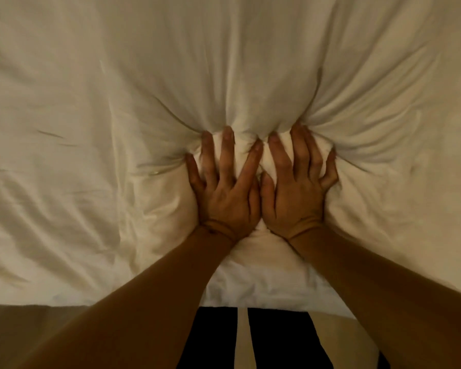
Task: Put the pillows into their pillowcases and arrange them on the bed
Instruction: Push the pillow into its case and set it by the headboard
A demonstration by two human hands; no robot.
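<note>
A plain white pillow (250, 75), without print or stripe, is seen filling the upper and middle picture; under the warm light it is tinted cream to pale beige, with grey-brown shadow in the creases that fan out from the centre. The brightest white is found in the bunched cloth at the centre and in the strip toward 6 o'clock. At 7 o'clock a band of dull tan surface (51, 331) is shown, unpatterned. At 6 o'clock two solid black trouser legs (277, 342) are seen, parted by a narrow beige gap. Whether the white cloth at 9 o'clock is pillow or bedding cannot be told.
</note>
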